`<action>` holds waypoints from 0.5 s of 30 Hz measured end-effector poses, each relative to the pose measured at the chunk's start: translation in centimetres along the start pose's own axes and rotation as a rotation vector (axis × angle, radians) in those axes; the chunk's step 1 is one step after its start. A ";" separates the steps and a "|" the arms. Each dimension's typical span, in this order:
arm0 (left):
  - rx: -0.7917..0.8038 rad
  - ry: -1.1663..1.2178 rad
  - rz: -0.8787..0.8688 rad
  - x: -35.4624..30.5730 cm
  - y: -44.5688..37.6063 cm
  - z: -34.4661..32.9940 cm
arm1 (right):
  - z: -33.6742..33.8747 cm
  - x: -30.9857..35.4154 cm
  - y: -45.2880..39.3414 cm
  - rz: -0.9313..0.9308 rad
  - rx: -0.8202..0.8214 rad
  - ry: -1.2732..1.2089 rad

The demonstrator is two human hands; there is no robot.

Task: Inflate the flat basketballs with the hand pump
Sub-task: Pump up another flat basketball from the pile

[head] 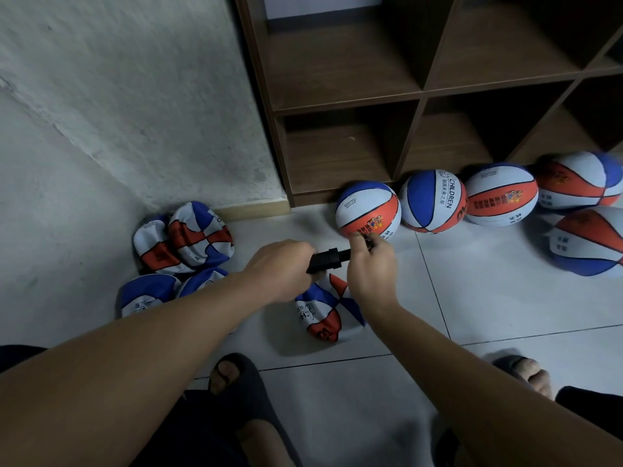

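My left hand [281,266] grips the body of a black hand pump [328,259], held roughly level over the floor. My right hand [371,264] pinches the pump's far tip, close to a round red, white and blue basketball [368,210]. Below my hands a flat, crumpled basketball [323,313] lies on the tiles. Several more flat basketballs [183,241] are piled at the left by the wall.
Several inflated basketballs [500,198] line the foot of a dark wooden cubby shelf [418,96], with another at the right [590,244]. A rough white wall [135,96] stands at the left. My feet in dark slippers [242,382] rest on the light floor tiles.
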State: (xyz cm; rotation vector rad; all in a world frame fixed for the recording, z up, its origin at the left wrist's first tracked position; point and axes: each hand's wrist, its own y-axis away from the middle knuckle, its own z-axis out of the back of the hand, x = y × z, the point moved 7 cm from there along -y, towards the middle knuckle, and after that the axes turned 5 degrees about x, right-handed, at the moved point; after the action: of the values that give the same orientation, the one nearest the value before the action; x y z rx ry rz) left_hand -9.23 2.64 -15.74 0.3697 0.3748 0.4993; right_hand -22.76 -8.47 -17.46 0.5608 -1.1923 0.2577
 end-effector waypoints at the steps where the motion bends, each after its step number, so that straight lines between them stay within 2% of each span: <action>1: 0.008 -0.014 -0.002 -0.1 0.0 0.0 | -0.5 -0.1 0.3 0.001 0.021 0.003; 7: 0.102 -0.001 0.004 -0.2 0.1 -0.3 | -1.9 -1.1 0.5 -0.073 0.115 0.019; 11: 0.092 0.013 0.021 0.0 0.0 0.0 | -1.2 -0.6 -0.1 -0.061 0.187 0.040; 15: 0.080 -0.004 0.084 1.9 -0.1 0.5 | 2.9 -1.0 -3.0 -0.145 0.108 -0.024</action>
State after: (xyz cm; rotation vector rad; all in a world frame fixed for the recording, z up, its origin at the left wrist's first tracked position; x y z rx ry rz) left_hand -7.41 3.48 -15.80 0.4656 0.3770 0.5666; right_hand -24.09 -12.43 -18.50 0.7433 -1.1597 0.1933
